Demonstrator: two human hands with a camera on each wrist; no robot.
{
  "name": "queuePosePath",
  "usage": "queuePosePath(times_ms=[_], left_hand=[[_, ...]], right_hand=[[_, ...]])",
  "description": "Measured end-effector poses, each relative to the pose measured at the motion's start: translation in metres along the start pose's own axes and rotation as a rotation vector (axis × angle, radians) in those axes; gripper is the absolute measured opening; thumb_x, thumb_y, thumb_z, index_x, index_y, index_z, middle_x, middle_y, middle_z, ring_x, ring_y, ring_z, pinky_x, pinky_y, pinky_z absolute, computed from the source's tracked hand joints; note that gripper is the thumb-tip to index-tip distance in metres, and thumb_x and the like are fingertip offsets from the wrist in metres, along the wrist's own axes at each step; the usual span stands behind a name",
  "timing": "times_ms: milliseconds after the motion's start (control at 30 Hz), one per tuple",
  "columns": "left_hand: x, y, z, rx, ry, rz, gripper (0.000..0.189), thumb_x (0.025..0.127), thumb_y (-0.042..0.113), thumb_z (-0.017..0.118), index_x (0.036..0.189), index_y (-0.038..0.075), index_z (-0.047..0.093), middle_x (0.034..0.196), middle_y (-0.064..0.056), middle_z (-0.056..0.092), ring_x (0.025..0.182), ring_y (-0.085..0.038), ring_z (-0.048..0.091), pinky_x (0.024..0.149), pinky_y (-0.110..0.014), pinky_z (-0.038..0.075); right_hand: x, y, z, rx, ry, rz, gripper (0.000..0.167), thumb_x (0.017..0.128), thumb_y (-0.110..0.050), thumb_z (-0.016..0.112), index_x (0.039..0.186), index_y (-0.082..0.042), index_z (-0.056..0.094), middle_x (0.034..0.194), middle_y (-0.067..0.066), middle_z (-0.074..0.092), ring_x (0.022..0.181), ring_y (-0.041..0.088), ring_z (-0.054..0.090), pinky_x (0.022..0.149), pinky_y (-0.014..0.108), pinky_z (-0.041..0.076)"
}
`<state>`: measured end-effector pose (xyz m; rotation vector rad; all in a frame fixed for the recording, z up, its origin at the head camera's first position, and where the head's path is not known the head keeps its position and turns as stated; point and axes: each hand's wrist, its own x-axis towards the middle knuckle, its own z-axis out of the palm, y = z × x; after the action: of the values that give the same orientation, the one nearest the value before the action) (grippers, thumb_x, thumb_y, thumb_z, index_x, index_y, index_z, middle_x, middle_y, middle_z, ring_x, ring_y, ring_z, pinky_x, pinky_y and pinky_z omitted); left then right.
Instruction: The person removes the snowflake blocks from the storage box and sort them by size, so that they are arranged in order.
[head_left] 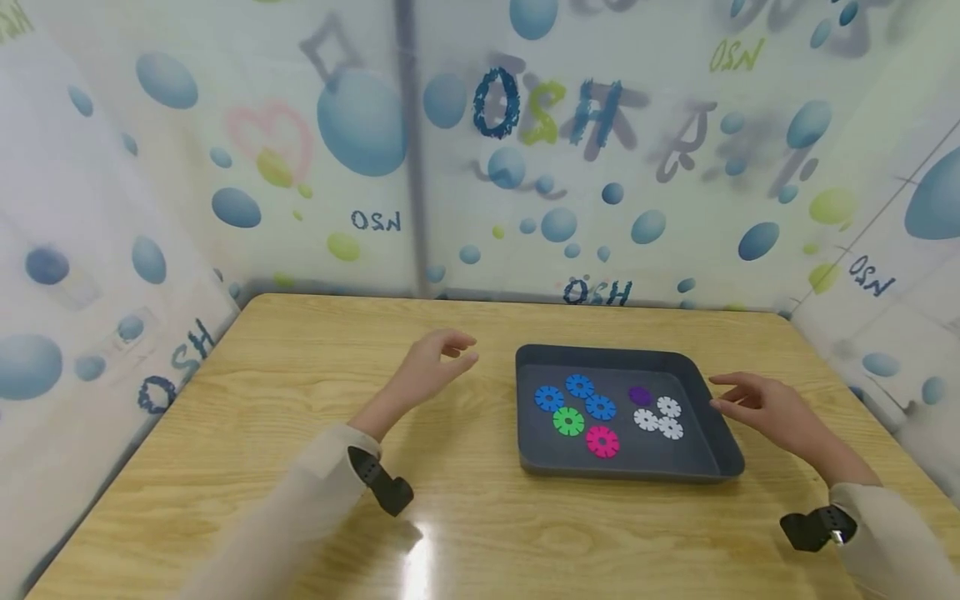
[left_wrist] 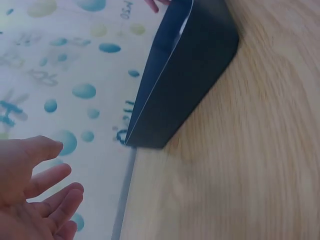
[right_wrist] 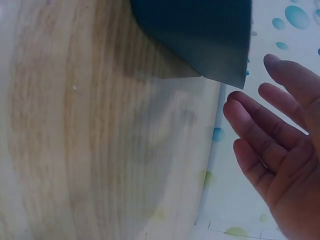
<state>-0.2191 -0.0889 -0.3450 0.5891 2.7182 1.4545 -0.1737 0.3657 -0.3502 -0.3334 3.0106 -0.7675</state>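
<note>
A dark grey tray point(head_left: 630, 463) lies on the wooden table, with notched plastic discs in it. On its left side are several blue discs point(head_left: 579, 386), a green disc point(head_left: 568, 422) and a pink disc point(head_left: 602, 442). Further right lie a purple disc point(head_left: 640, 396) and several white discs point(head_left: 647, 419). My left hand point(head_left: 438, 362) hovers left of the tray, apart from it, fingers relaxed and holding nothing. At the tray's right wall is my right hand point(head_left: 765, 410), its fingers loosely bent around nothing. Both wrist views show the tray's outer wall point(left_wrist: 185, 85) near the hands.
The light wooden table point(head_left: 300, 375) extends around the tray on every side. Behind it and at both sides hang white sheets point(head_left: 480, 208) printed with blue and green dots and letters. Each wrist wears a black camera strap point(head_left: 378, 481).
</note>
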Motion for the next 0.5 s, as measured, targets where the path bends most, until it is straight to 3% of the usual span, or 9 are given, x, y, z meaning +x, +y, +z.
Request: queuePosePath(times_ms=[233, 500], left_hand=[[0.009, 0.014, 0.035, -0.060, 0.010, -0.042, 0.029, 0.089, 0.020, 0.061, 0.114, 0.005, 0.061, 0.112, -0.010, 0.058, 0.097, -0.023, 0.054, 0.080, -0.036, 0.047], [0.025, 0.040, 0.061, -0.083, -0.091, -0.007, 0.030, 0.087, 0.017, 0.064, 0.113, 0.004, 0.061, 0.112, -0.012, 0.059, 0.100, -0.024, 0.055, 0.083, -0.032, 0.046]], right_hand=[[-0.004, -0.001, 0.006, -0.005, 0.035, -0.011, 0.043, 0.087, -0.024, 0.064, 0.118, 0.003, 0.056, 0.090, 0.012, 0.066, 0.077, 0.023, 0.062, 0.060, 0.030, 0.048], [-0.002, 0.002, 0.009, 0.023, 0.017, -0.017, 0.038, 0.086, -0.017, 0.064, 0.116, 0.006, 0.057, 0.088, 0.009, 0.066, 0.076, 0.020, 0.062, 0.061, 0.025, 0.049]])
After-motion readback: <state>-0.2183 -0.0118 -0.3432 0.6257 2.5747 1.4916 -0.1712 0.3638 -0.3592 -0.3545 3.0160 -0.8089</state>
